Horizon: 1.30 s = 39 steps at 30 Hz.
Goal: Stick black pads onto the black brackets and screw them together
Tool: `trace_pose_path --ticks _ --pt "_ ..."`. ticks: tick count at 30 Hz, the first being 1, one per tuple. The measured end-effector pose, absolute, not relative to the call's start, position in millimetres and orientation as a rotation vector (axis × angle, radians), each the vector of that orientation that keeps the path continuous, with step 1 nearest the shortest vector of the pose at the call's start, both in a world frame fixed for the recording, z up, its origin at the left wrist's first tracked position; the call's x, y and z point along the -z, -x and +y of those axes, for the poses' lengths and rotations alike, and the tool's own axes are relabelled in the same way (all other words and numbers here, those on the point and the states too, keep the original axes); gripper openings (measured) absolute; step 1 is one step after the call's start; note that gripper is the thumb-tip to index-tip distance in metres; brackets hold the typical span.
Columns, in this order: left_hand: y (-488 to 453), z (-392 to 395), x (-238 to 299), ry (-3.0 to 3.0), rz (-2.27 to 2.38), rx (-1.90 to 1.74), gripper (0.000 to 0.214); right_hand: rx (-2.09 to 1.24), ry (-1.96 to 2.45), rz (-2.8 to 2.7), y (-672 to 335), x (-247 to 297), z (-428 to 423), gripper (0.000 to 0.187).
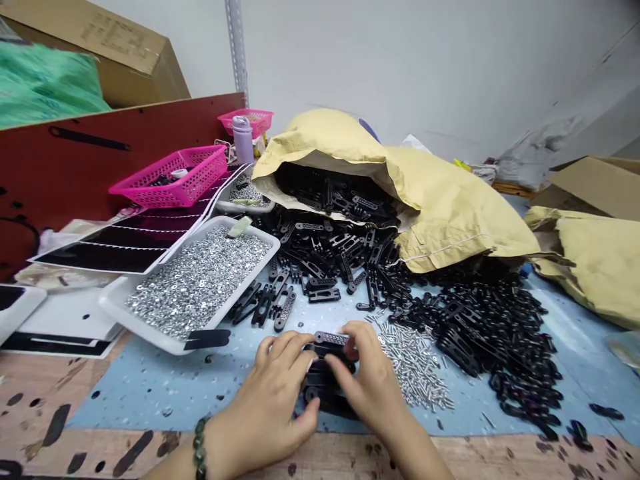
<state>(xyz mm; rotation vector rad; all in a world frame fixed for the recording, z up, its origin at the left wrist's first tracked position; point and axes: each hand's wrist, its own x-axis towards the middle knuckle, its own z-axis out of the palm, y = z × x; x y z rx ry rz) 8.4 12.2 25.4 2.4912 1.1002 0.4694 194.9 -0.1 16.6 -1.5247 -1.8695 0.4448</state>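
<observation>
In the head view, several black slotted plastic links (327, 380) lie side by side in a row on the blue mat, near its front edge. My left hand (275, 387), with a bead bracelet at the wrist, rests against the row's left end, fingers bent over the far links and thumb low at the near one. My right hand (367, 377) closes on the right end with thumb and bent fingers. The farthest link (331, 338) shows a lattice-patterned face. Fingers partly cover the middle of the row.
A white tray of small metal nuts (200, 287) stands left. Loose screws (415, 363) lie right of my hands, beside a heap of small black parts (505, 347). Behind, a yellow paper sack (340, 137) spills black links. A pink basket (175, 177) sits back left.
</observation>
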Motion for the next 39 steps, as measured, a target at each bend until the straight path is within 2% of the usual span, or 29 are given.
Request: trace_pose_path --ticks 2,4,6,9,11,14,16,18,24,30,33,37,39 --pt "-12.3 12.8 -30.2 -2.438 1.032 -0.481 0.043 -0.596 1.219 -2.001 -186.7 -26.7 -7.4 0.027" --pt "-16.4 12.4 -31.3 -2.367 1.014 -0.501 0.048 -0.675 1.053 -2.057 -179.8 -33.1 -12.7 0.017" --pt "-18.5 12.0 -28.9 -2.285 1.085 -0.56 0.052 -0.73 1.074 -1.985 -178.7 -33.4 -14.3 0.012" --pt "-15.8 12.8 -21.5 -2.22 1.216 -0.655 0.064 -0.981 1.281 -1.594 -189.3 -22.8 -8.5 0.01" --pt "-11.7 14.6 -15.7 -2.287 1.228 -0.646 0.068 -1.15 1.363 -1.244 -199.8 -13.1 -0.1 0.014" --pt "-8.1 17.2 -7.7 -2.496 1.151 -0.531 0.064 -1.275 1.38 -0.99 -209.9 -2.6 14.3 0.037" --pt "-8.2 18.2 -3.9 -2.587 1.114 -0.463 0.06 -1.295 1.434 -1.022 -211.3 0.2 21.7 0.032" --pt "-9.0 18.4 -1.7 -2.626 1.11 -0.429 0.056 -1.281 1.507 -1.073 -210.6 1.0 25.9 0.025" --pt "-8.0 17.3 -0.9 -2.656 1.107 -0.466 0.053 -1.19 1.597 -1.193 -210.5 3.9 26.5 0.019" --pt "-18.5 21.7 -5.2 -2.627 1.129 -0.36 0.049 -0.979 1.736 -1.439 -209.2 3.1 25.5 0.012" --pt "-25.5 25.1 -8.1 -2.625 1.146 -0.339 0.046 -0.821 1.834 -1.542 -208.1 -2.0 30.5 0.002" --pt "-23.9 30.5 -10.2 -2.635 1.105 -0.35 0.048 -0.59 1.999 -1.72 -215.4 -12.3 34.1 0.021" --pt "-20.3 32.7 -8.7 -2.63 1.016 -0.331 0.062 -0.403 1.992 -1.787 -220.5 -14.3 25.3 0.027"
